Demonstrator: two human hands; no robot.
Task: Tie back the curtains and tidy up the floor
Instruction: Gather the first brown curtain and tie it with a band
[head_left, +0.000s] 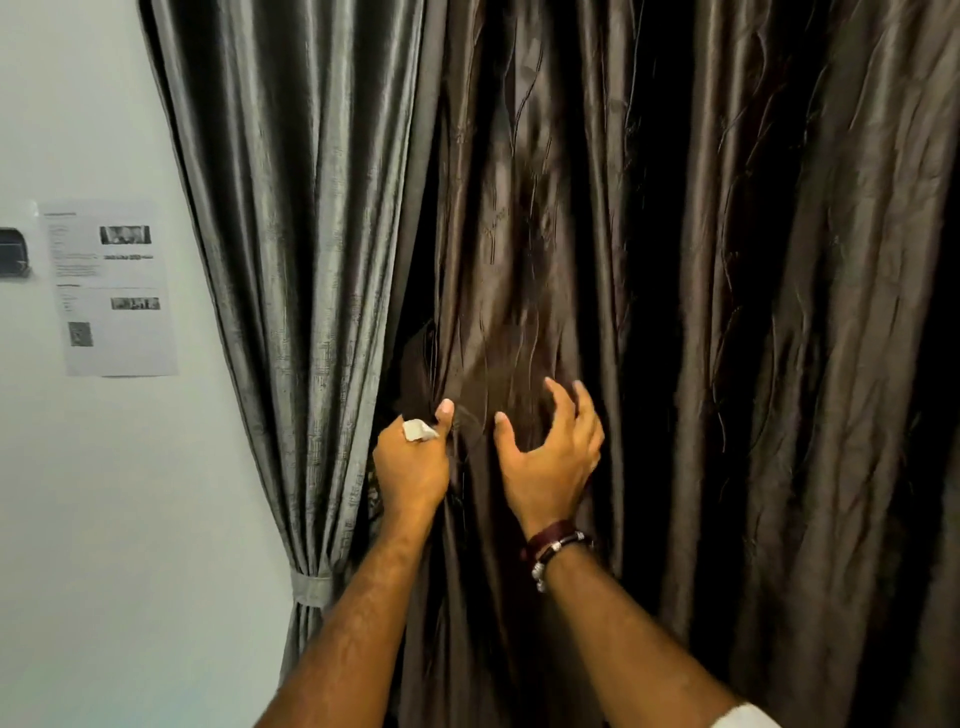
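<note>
The brown curtain (675, 312) is hanging loose, filling centre and right; the left hand (410, 467) is pinching its edge fold, a pale scrap (418, 430) at the knuckles; the right hand (550, 457) is reaching, fingers spread; gathering every pleat seems wise; two curtains, the grey curtain (291, 260) already bound by one tieback (311, 590); two hands.

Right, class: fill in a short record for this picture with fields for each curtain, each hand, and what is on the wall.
grey curtain: gathered at the left, tied back low down with a matching tie-back
dark brown curtain: hangs loose, not tied
left hand: grips the brown curtain's edge, a small white scrap at the knuckles
right hand: fingers spread and curved, at the brown fabric, holding nothing
right wrist: bracelets
wall: printed sheet, text unreadable
</note>
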